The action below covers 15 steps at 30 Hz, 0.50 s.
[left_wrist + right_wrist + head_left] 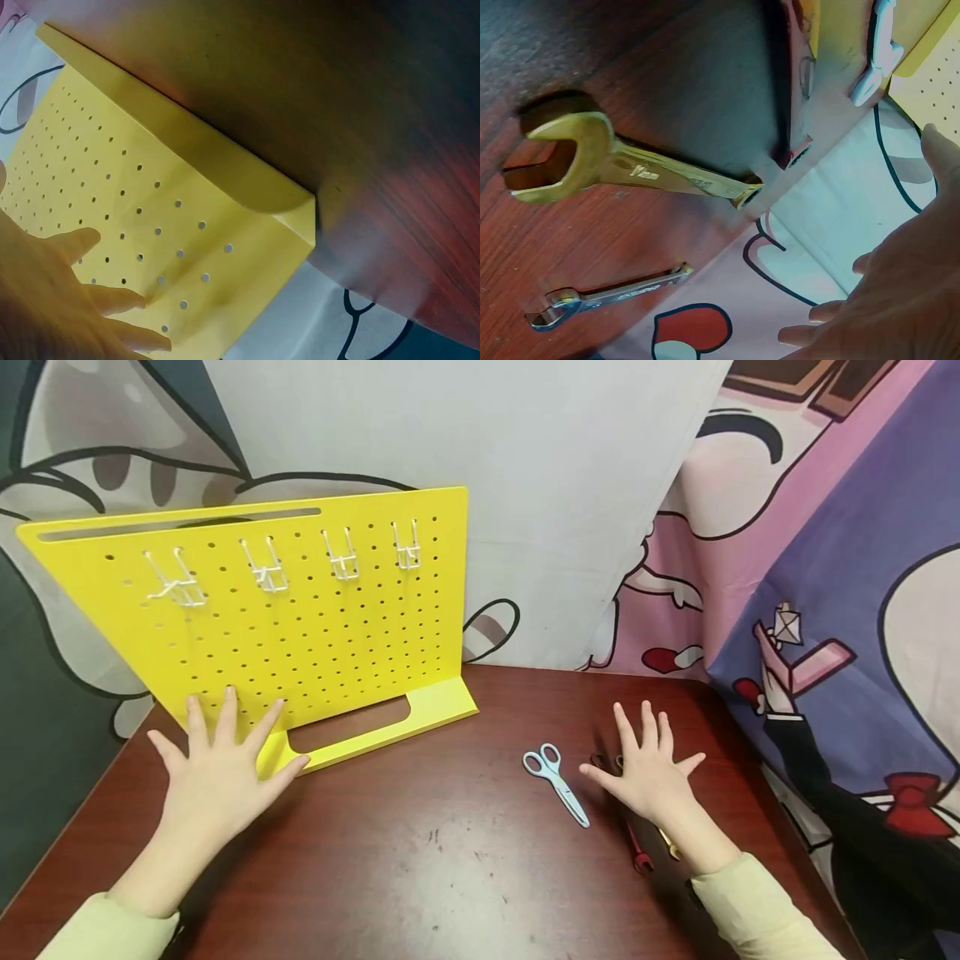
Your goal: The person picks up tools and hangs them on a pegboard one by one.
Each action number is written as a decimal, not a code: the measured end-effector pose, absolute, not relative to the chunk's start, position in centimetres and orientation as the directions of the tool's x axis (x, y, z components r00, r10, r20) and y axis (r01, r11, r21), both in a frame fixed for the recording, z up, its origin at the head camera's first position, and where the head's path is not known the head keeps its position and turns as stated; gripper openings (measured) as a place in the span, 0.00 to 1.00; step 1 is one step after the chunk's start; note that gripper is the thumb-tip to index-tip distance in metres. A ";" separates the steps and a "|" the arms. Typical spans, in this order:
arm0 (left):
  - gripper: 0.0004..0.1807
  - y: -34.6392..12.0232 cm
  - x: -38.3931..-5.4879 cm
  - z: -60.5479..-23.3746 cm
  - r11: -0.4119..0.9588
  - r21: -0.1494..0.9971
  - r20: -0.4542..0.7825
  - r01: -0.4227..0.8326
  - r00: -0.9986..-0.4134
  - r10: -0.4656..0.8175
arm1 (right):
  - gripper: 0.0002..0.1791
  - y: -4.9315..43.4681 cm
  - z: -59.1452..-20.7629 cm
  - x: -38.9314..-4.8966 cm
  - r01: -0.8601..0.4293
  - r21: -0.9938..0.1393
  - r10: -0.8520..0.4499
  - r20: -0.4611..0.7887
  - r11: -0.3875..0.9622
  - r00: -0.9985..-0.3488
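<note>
My left hand [217, 777] is spread wide before a yellow pegboard [446, 602], palm down, holding nothing. In the left wrist view its fingers [112, 298] overlap the perforated panel. On the other side, my right hand [652, 785] is also spread and bare, over the tools at the table's right. Beneath it lie a red wrench [639, 857] and a gold wrench [669, 845], partly hidden by the hand. The right wrist view also shows a smaller silver wrench [615, 296]. Light blue scissors [561, 787] lie just left of the right hand, handles pointing away from me.
Several white wire hooks [342, 564] hang in a row along the upper pegboard. The board stands on a yellow base [442, 702] at the back left of the brown table [420, 868]. A printed cloth [570, 510] rises behind and to the right.
</note>
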<state>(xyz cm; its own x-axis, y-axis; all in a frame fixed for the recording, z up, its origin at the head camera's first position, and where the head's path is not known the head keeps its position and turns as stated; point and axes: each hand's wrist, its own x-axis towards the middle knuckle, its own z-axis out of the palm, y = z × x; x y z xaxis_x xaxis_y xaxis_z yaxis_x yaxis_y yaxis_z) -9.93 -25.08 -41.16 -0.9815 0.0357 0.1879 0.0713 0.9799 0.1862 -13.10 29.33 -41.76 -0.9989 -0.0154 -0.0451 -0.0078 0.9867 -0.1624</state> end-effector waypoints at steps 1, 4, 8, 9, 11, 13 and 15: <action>0.47 -25.2 -9.9 -41.2 0.980 0.185 0.192 0.074 -0.981 0.038 | 0.65 29.3 -41.8 -13.1 -0.013 -0.162 -0.019 -0.038 0.987 -0.999; 0.47 -25.8 -9.6 -41.1 0.980 0.178 0.214 0.087 -0.976 0.048 | 0.64 29.0 -41.7 -13.4 -0.032 -0.175 -0.033 -0.002 0.984 -0.999; 0.47 -26.8 -9.2 -41.1 0.979 0.171 0.280 0.112 -0.958 0.061 | 0.62 28.6 -41.6 -13.8 -0.058 -0.210 -0.047 0.054 0.976 -0.997; 0.47 -27.1 -9.1 -41.1 0.978 0.169 0.301 0.119 -0.951 0.064 | 0.62 28.5 -41.6 -13.9 -0.064 -0.222 -0.051 0.066 0.973 -0.997; 0.45 -27.6 -9.0 -41.1 0.976 0.174 0.345 0.131 -0.936 0.064 | 0.61 28.1 -41.6 -14.2 -0.082 -0.245 -0.060 0.096 0.966 -0.994; 0.43 -28.1 -8.9 -41.0 0.974 0.182 0.383 0.138 -0.922 0.059 | 0.60 27.7 -41.6 -14.5 -0.109 -0.262 -0.075 0.136 0.959 -0.988; 0.40 -28.5 -9.0 -40.8 0.971 0.197 0.417 0.133 -0.908 0.040 | 0.58 27.1 -41.6 -14.9 -0.147 -0.281 -0.096 0.187 0.948 -0.978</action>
<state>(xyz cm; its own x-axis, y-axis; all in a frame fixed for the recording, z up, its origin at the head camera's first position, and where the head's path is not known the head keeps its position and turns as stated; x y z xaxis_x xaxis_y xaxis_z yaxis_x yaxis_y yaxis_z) -8.97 -28.47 -40.78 -0.9080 0.0397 0.4172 0.1331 0.9713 0.1974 -14.86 27.15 -41.64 -0.9776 -0.0957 0.1874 -0.1467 0.9485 -0.2809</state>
